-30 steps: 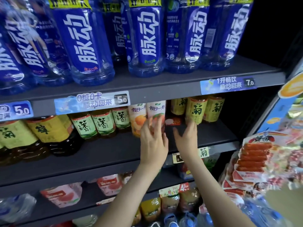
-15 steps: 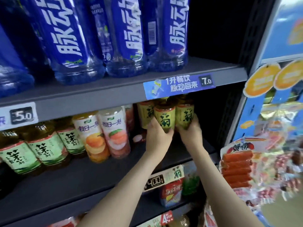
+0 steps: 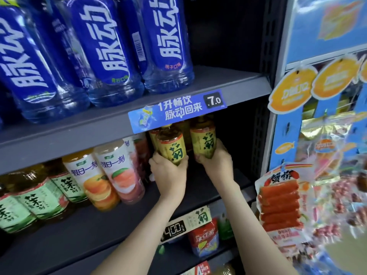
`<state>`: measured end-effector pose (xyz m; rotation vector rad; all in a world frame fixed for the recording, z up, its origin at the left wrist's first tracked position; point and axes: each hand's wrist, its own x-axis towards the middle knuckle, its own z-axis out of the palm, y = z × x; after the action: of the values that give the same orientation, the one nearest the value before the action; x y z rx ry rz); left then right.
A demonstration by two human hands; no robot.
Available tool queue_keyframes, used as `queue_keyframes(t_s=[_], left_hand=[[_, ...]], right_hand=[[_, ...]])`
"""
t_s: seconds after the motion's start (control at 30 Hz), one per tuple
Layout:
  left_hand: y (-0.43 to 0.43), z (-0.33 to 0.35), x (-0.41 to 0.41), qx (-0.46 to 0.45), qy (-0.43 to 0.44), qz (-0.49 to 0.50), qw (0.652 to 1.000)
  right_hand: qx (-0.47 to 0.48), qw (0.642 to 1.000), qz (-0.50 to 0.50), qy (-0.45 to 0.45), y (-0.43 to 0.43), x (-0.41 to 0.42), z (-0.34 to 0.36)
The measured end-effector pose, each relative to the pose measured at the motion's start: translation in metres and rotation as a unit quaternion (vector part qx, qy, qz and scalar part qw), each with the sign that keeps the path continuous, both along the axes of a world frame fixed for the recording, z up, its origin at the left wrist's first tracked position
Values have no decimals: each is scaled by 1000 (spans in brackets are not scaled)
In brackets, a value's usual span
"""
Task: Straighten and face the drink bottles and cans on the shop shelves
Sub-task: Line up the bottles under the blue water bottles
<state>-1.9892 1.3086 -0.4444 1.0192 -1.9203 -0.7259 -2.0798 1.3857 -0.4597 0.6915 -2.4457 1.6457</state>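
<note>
**Two tea bottles in hand, much of the row left to do**

In the head view, the left hand (image 3: 168, 172) is wrapping its fingers round the base of one yellow-label tea bottle (image 3: 172, 145). The right hand (image 3: 215, 163) is gripping a second tea bottle (image 3: 203, 139) just beside it. Both bottles are standing upright at the right end of the middle shelf (image 3: 95, 231), set well back from its front edge, with their labels showing to the front. A third yellow bottle (image 3: 153, 136) is sitting behind them, half hidden.

To judge by this, the facing of this pair is nearly done, and what is wanting is to bring them forward to the edge. To the left, the two juice bottles (image 3: 108, 175) are facing out, though they seem to be leaning. The green-label bottles (image 3: 39, 197) beyond them are looking uneven and probably need work. On the top shelf (image 3: 228, 86) the big blue bottles (image 3: 99, 46) are mostly showing their fronts; one is showing its barcode. The lower shelves are too hidden to judge.
</note>
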Motion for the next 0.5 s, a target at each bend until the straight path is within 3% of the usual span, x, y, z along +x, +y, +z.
queue_keyframes(t_s=[0.27,0.5], left_hand=[[-1,-2,1,3,-3,18,1000],[7,5,26,59,-51,-62,995]], right_hand=[[1,999,35,-18,-20,8,-4],[26,999,4,-39,-5,48,7]])
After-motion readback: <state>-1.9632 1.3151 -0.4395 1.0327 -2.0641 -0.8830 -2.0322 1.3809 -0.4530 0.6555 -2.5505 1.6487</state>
